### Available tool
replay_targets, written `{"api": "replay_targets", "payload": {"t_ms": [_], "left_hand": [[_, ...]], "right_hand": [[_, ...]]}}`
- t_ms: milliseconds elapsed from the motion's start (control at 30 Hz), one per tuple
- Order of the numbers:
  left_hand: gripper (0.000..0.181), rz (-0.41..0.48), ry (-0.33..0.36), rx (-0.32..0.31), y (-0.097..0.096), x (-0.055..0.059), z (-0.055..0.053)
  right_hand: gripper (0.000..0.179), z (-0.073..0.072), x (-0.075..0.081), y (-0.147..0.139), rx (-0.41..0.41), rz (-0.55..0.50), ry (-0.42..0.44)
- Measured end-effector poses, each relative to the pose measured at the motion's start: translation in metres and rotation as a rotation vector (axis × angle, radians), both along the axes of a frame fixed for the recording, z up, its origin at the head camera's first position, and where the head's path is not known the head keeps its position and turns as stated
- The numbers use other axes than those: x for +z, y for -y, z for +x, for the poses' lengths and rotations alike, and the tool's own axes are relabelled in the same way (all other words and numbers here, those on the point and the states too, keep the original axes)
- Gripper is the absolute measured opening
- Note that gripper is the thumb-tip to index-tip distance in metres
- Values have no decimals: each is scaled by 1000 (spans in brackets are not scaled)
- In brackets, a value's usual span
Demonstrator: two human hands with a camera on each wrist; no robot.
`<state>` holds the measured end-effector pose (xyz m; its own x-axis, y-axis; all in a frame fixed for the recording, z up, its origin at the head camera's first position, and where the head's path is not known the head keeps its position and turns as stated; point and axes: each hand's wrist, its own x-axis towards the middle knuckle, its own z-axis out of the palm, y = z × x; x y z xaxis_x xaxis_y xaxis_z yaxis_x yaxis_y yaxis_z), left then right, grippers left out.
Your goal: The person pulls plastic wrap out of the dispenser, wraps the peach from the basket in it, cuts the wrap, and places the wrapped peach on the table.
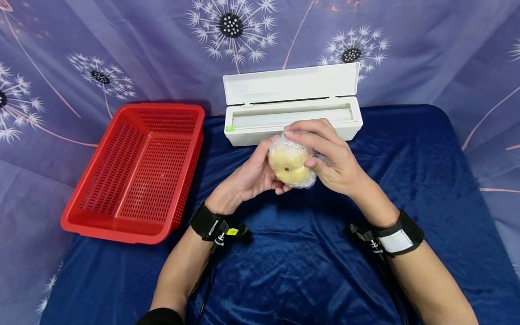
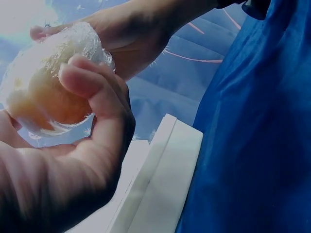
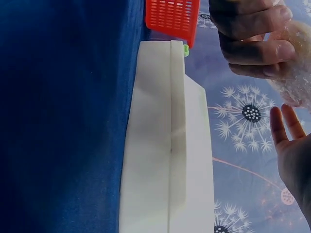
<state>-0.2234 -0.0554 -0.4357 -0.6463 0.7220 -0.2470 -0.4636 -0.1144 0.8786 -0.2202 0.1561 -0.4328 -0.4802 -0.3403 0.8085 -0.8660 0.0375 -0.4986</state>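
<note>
A yellow rounded fruit (image 1: 287, 166) with a small dark spot is wrapped in clear cling film; its exact kind is hard to tell. My left hand (image 1: 253, 177) holds it from the left and below, its fingers curled round it in the left wrist view. From the right, my right hand (image 1: 338, 163) reaches over it, thumb against its side and fingers at the film on top. Those right fingers (image 3: 279, 130) look fairly straight in the right wrist view. Crinkled film (image 2: 87, 36) covers the fruit's surface.
Behind the hands stands a white cling film box (image 1: 292, 133), its lid (image 1: 292, 83) raised and a roll (image 1: 290, 118) inside. A red plastic basket (image 1: 176, 180) is on the left. Dark blue cloth (image 1: 292, 271) covers the table, with a dandelion-print curtain (image 1: 162, 36) behind.
</note>
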Motion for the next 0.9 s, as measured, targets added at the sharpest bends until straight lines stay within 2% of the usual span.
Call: {"api": "replay_targets", "payload": {"t_ms": [200, 367, 467, 567, 667, 900], "left_hand": [[90, -158, -86, -30, 1, 0, 0], [112, -236, -184, -58, 3, 0, 1], [118, -286, -226, -53, 3, 1, 2], [118, -321, -251, -40, 2, 2, 3], [110, -334, -264, -33, 2, 2, 4], [84, -239, -184, -45, -3, 3, 7]], "right_hand": [[68, 1, -3, 0, -6, -9, 87], [72, 2, -4, 0, -38, -8, 142], [72, 2, -5, 1, -43, -46, 166], [70, 2, -6, 3, -37, -123, 187], [66, 2, -7, 4, -40, -199, 206], [60, 1, -10, 5, -51, -274, 265]]}}
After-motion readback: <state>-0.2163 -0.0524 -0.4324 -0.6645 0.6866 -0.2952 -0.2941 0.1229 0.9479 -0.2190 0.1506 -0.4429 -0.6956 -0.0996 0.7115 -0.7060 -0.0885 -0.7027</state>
